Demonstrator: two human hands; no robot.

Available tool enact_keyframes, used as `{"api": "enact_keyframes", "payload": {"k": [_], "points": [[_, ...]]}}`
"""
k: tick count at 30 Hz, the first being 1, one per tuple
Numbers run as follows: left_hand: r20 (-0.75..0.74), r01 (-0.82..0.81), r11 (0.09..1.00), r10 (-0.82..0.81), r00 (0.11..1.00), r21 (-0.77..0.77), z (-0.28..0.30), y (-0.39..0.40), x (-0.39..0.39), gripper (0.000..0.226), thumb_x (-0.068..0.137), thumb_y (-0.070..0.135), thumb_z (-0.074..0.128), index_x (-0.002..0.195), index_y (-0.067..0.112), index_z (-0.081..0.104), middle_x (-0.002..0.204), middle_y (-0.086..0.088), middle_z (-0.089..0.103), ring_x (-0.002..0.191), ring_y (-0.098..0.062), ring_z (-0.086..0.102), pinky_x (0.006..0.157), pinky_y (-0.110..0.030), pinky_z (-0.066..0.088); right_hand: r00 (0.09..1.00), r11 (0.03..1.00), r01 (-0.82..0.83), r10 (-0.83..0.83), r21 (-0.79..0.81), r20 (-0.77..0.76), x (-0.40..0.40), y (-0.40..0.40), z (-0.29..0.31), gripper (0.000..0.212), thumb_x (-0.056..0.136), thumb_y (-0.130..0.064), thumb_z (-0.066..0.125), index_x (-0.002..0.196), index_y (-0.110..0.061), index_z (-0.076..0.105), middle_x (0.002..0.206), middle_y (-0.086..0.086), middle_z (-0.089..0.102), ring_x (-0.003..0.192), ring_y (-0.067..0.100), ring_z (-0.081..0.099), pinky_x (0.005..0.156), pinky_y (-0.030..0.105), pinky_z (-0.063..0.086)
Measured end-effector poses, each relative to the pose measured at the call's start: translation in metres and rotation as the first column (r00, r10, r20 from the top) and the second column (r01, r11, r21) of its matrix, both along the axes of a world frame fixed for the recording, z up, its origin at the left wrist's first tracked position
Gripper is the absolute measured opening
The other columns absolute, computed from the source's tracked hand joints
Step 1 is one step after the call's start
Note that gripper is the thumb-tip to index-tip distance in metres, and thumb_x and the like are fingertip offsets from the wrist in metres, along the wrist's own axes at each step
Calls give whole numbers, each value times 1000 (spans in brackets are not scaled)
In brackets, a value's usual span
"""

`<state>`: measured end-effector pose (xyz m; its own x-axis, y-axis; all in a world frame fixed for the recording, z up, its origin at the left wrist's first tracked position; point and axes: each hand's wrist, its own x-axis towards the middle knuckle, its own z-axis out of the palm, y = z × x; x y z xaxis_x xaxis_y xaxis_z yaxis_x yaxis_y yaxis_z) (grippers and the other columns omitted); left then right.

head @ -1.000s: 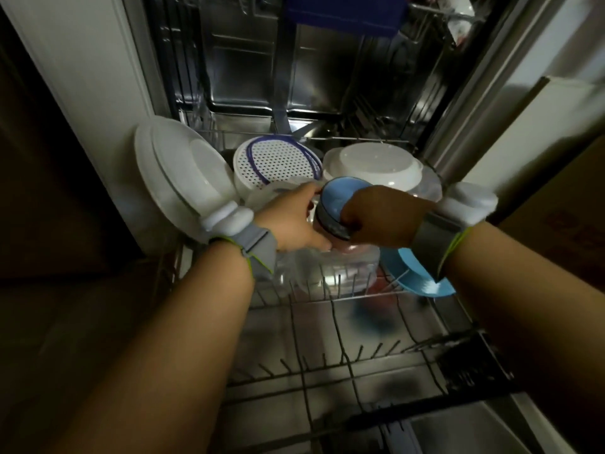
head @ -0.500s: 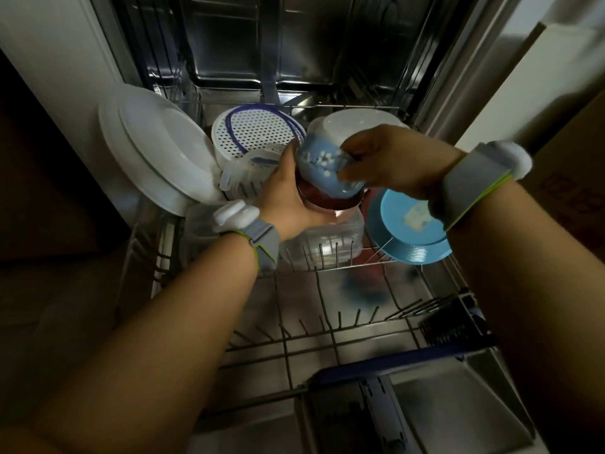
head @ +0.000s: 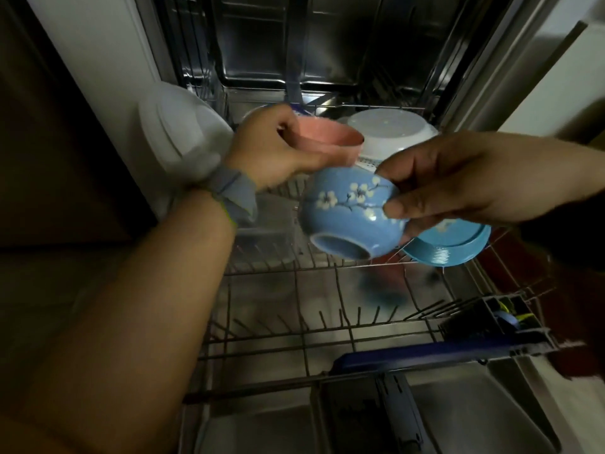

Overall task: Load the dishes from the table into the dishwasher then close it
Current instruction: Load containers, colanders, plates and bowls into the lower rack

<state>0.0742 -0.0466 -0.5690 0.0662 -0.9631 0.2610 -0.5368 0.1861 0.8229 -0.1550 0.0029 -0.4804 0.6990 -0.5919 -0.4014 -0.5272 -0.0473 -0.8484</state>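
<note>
My left hand [head: 278,149] grips pink bowl [head: 330,142], lifted off blue one. My right hand [head: 465,181] pinches blue bowl [head: 350,211], tipped foot-toward-me above lower rack [head: 327,326] — presumably so each gets own slot, drains. Blue plate [head: 458,244] racked just right.

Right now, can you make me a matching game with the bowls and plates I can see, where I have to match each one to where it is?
Things:
1. pink bowl
2. blue flowered bowl
3. blue plate
4. big white plate

Places:
A. standing at the left side of the rack
B. held in the left hand
C. leaning in the rack at the right, under the right hand
D. held in the right hand, bottom facing the camera

Pairs: 1-B, 2-D, 3-C, 4-A
</note>
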Motion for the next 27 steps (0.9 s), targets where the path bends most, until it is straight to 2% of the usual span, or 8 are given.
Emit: {"api": "enact_keyframes", "payload": {"k": [4,7,11,13,15,20,23,27], "points": [[19,-38,995,40,999,-92,30,10,33,40,59,33,85,72,28,48,82,12,53,78,-5,50,62,-23,45,992,998,60,-59,3,-111,38,7,-28,25,88,-5,64,111,2,63,110,32,63,105,53,59,92,68,43],[14,-81,989,84,996,-127,40,14,49,42,64,36,84,88,18,53,96,4,56,88,-11,52,69,-24,49,980,980,178,-168,89,-107,71,17,-44,23,93,-3,54,113,6,60,110,34,62,99,50,61,95,66,44],[-75,-131,980,120,990,-152,45,16,62,42,63,38,84,83,18,53,81,8,53,74,-4,48,60,-14,43,943,857,310,-332,412,-19,103,24,-54,36,94,-23,49,122,-4,61,114,20,67,102,38,62,96,59,46],[-101,-133,980,119,988,-149,48,16,61,41,63,38,85,79,20,51,77,10,50,70,-2,46,57,-13,41,945,852,286,-325,439,16,111,27,-57,43,84,-36,59,121,-15,63,119,13,67,107,34,63,96,53,48],[-124,-149,978,131,984,-145,48,18,69,41,62,39,85,77,22,51,77,11,51,71,-2,48,58,-13,42,943,847,291,-332,445,14,126,29,-64,46,77,-36,65,120,-18,63,117,8,69,105,29,66,92,48,52],[-152,-171,975,149,977,-144,49,18,88,40,61,41,85,73,27,49,76,13,50,70,-1,47,61,-17,45,851,708,441,-526,552,-5,164,28,-87,36,90,-37,60,122,-19,59,100,7,71,80,24,70,70,41,59],[-183,-175,974,148,972,-145,49,19,95,41,60,41,85,74,25,51,74,11,50,68,-3,47,63,-21,46,814,663,496,-579,561,-36,176,27,-100,41,91,-38,59,126,-19,55,106,9,69,83,25,69,71,43,59],[-207,-165,976,134,969,-143,49,19,103,41,59,40,86,71,24,50,71,12,49,65,-2,46,59,-18,43,850,710,498,-513,498,-119,180,27,-115,52,89,-50,58,132,-21,50,119,15,65,99,32,66,73,43,57]]}}
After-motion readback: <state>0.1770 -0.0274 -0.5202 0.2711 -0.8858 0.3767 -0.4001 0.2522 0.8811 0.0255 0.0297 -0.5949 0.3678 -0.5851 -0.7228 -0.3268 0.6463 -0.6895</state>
